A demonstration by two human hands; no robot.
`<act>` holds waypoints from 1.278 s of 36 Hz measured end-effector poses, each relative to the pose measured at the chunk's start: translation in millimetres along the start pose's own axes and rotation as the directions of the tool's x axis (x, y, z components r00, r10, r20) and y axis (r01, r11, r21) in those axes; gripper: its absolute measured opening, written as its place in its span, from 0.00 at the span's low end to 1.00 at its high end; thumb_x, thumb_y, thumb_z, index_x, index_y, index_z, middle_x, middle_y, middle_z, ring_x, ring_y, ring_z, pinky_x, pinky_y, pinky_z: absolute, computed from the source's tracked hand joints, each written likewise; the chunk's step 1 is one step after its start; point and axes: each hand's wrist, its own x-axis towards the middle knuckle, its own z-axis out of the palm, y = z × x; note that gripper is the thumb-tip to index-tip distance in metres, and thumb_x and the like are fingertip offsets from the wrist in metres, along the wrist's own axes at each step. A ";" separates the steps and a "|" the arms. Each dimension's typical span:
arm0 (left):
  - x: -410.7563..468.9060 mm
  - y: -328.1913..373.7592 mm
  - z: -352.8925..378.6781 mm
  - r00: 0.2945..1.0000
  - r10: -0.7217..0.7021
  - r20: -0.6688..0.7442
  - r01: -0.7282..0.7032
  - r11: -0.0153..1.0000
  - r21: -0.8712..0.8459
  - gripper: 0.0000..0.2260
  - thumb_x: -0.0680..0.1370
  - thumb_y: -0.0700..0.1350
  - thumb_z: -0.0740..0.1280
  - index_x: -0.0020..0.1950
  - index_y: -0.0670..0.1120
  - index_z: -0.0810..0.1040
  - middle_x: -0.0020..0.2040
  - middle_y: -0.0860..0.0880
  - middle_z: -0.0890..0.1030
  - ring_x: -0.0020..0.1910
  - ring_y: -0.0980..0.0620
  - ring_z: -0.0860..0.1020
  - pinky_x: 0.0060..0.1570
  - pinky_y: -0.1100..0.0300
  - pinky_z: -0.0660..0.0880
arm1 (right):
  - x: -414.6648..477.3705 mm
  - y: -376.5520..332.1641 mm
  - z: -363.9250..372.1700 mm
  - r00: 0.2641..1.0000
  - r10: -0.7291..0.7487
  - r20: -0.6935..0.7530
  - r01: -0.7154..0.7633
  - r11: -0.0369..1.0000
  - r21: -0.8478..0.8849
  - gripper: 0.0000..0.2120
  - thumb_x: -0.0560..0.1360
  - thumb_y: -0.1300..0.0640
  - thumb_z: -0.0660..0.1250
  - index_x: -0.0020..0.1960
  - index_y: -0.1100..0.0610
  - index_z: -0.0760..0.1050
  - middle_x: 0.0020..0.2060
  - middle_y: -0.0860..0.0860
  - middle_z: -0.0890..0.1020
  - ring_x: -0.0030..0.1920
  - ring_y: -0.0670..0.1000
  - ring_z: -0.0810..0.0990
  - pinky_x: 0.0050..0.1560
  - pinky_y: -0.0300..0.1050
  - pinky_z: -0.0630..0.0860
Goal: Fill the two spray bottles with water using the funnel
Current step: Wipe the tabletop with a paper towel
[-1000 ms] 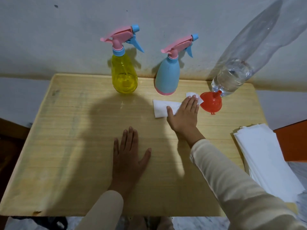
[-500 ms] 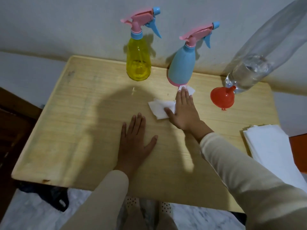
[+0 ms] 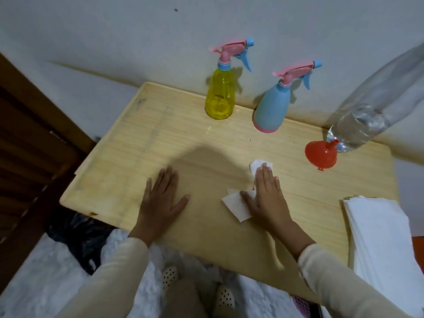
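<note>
Right hand (image 3: pixel 267 196) lay flat, fingers straight, pressing a white tissue (image 3: pixel 236 204) mid-desk (image 3: pixel 128 161). Left hand (image 3: pixel 160 200) rested flat, released. Funnel (image 3: pixel 320 155) lay near the back right corner.

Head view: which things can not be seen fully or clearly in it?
Clear water bottle: head view, neck and cap cut off by the right edge.
Tissue: head view, middle hidden under the right hand.
Blue spray bottle: head view, opaque wall hides any water level.
</note>
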 end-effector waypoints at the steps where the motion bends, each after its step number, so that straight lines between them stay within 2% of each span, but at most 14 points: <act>1: 0.9 -9.8 -4.6 1.000 -0.017 -0.001 0.017 1.000 0.019 0.40 0.76 0.69 0.42 0.73 0.40 0.65 0.75 0.42 0.63 0.73 0.43 0.62 0.68 0.37 0.58 | 6.1 -8.9 2.1 0.998 0.058 -0.014 -0.057 0.998 0.020 0.42 0.76 0.34 0.49 0.77 0.62 0.41 0.77 0.58 0.43 0.77 0.53 0.40 0.71 0.44 0.36; 4: 8.4 -42.7 -15.5 0.984 -0.162 0.074 0.158 0.986 0.060 0.49 0.68 0.76 0.36 0.78 0.44 0.51 0.79 0.46 0.49 0.77 0.47 0.48 0.72 0.40 0.47 | 21.1 -36.7 11.1 0.980 0.182 -0.086 -0.180 0.983 0.031 0.44 0.75 0.33 0.49 0.76 0.64 0.42 0.77 0.60 0.44 0.77 0.56 0.40 0.72 0.47 0.36; 6: 12.7 -62.7 -24.8 0.961 -0.261 0.095 0.253 0.963 0.088 0.48 0.68 0.77 0.40 0.78 0.47 0.45 0.79 0.49 0.42 0.77 0.50 0.42 0.73 0.43 0.42 | 27.1 -52.1 17.5 0.951 0.287 -0.115 -0.282 0.958 0.058 0.44 0.75 0.33 0.48 0.76 0.64 0.42 0.77 0.60 0.44 0.77 0.56 0.40 0.73 0.49 0.35; 8: 17.9 -81.4 -34.2 0.945 -0.311 0.098 0.303 0.949 0.084 0.45 0.70 0.75 0.44 0.78 0.48 0.43 0.79 0.51 0.41 0.77 0.52 0.40 0.74 0.43 0.40 | 33.1 -64.8 22.5 0.910 0.392 -0.138 -0.377 0.918 0.119 0.43 0.76 0.34 0.49 0.76 0.65 0.43 0.77 0.60 0.45 0.77 0.56 0.40 0.74 0.50 0.36; 10: 25.9 -99.8 -41.9 0.949 -0.296 0.105 0.286 0.953 0.099 0.45 0.70 0.76 0.43 0.78 0.48 0.42 0.78 0.51 0.40 0.77 0.52 0.40 0.74 0.43 0.39 | 41.0 -76.8 26.4 0.864 0.477 -0.162 -0.452 0.876 0.168 0.42 0.77 0.35 0.50 0.76 0.65 0.43 0.77 0.61 0.46 0.77 0.56 0.41 0.74 0.51 0.37; 14: 45.9 -127.2 -49.2 0.982 -0.146 0.116 0.132 0.983 0.127 0.45 0.69 0.73 0.40 0.78 0.46 0.44 0.79 0.49 0.44 0.77 0.52 0.42 0.74 0.44 0.42 | 63.3 -113.2 33.4 0.795 0.579 -0.179 -0.541 0.811 0.222 0.42 0.77 0.37 0.52 0.76 0.67 0.43 0.76 0.63 0.47 0.77 0.57 0.42 0.75 0.50 0.38; 18: 56.3 -140.7 -46.6 0.993 -0.061 0.105 0.059 0.998 0.023 0.48 0.67 0.77 0.38 0.78 0.48 0.43 0.78 0.53 0.42 0.75 0.59 0.39 0.73 0.50 0.36 | 99.8 -169.0 42.9 0.810 0.557 -0.182 -0.513 0.824 0.241 0.42 0.77 0.37 0.52 0.75 0.67 0.43 0.76 0.62 0.46 0.77 0.57 0.42 0.75 0.50 0.39; 22: 67.7 -156.9 -50.9 0.992 0.017 0.123 -0.017 1.000 -0.007 0.49 0.66 0.78 0.40 0.78 0.48 0.40 0.77 0.53 0.38 0.74 0.59 0.35 0.72 0.56 0.33 | 145.3 -220.6 47.5 0.838 0.513 -0.187 -0.467 0.851 0.241 0.41 0.78 0.37 0.51 0.75 0.68 0.43 0.76 0.63 0.46 0.77 0.58 0.43 0.74 0.50 0.38; 26: 73.6 -166.2 -52.5 0.994 0.062 0.094 -0.061 0.998 -0.013 0.48 0.66 0.78 0.39 0.77 0.48 0.39 0.77 0.53 0.38 0.75 0.58 0.35 0.72 0.57 0.32 | 192.5 -253.9 45.0 0.887 0.433 -0.162 -0.396 0.892 0.216 0.41 0.78 0.37 0.49 0.76 0.67 0.42 0.76 0.62 0.45 0.77 0.57 0.41 0.75 0.49 0.37; 29: 73.9 -164.8 -51.9 0.993 0.080 0.085 -0.077 0.996 -0.044 0.46 0.69 0.75 0.47 0.77 0.48 0.40 0.77 0.53 0.39 0.75 0.58 0.37 0.72 0.58 0.31 | 204.0 -258.7 41.5 0.905 0.400 -0.146 -0.368 0.908 0.201 0.41 0.78 0.37 0.49 0.76 0.67 0.42 0.76 0.62 0.44 0.77 0.56 0.40 0.75 0.49 0.37; 31: 73.9 -165.3 -51.7 0.992 0.085 0.088 -0.081 0.996 -0.048 0.46 0.70 0.74 0.49 0.77 0.47 0.41 0.77 0.53 0.40 0.75 0.58 0.37 0.72 0.58 0.31 | 196.8 -252.9 39.4 0.928 0.347 -0.137 -0.311 0.922 0.230 0.40 0.78 0.37 0.48 0.76 0.66 0.41 0.76 0.61 0.44 0.77 0.55 0.40 0.75 0.49 0.37; 35: 74.4 -166.6 -50.5 0.993 0.081 0.089 -0.077 0.995 -0.058 0.45 0.71 0.73 0.50 0.78 0.45 0.48 0.78 0.50 0.48 0.76 0.56 0.43 0.73 0.57 0.35 | 161.4 -245.3 42.4 0.928 0.330 -0.171 -0.298 0.936 0.189 0.45 0.76 0.32 0.49 0.76 0.64 0.40 0.77 0.59 0.42 0.77 0.53 0.38 0.73 0.48 0.34; 40: 73.6 -167.9 -50.2 0.992 0.094 0.082 -0.089 0.995 -0.054 0.45 0.71 0.75 0.44 0.78 0.45 0.48 0.78 0.50 0.47 0.76 0.55 0.43 0.73 0.56 0.37 | 148.2 -251.5 55.3 0.926 0.350 -0.141 -0.341 0.936 0.083 0.48 0.72 0.28 0.43 0.76 0.62 0.37 0.77 0.57 0.40 0.76 0.51 0.35 0.70 0.48 0.25; 46: 75.1 -167.2 -49.4 0.992 0.096 0.082 -0.093 0.995 -0.043 0.45 0.72 0.74 0.46 0.78 0.44 0.49 0.79 0.48 0.48 0.77 0.54 0.44 0.74 0.54 0.38 | 164.2 -260.7 53.6 0.922 0.366 -0.128 -0.355 0.930 0.099 0.47 0.74 0.29 0.46 0.76 0.63 0.37 0.76 0.57 0.39 0.76 0.51 0.33 0.72 0.51 0.28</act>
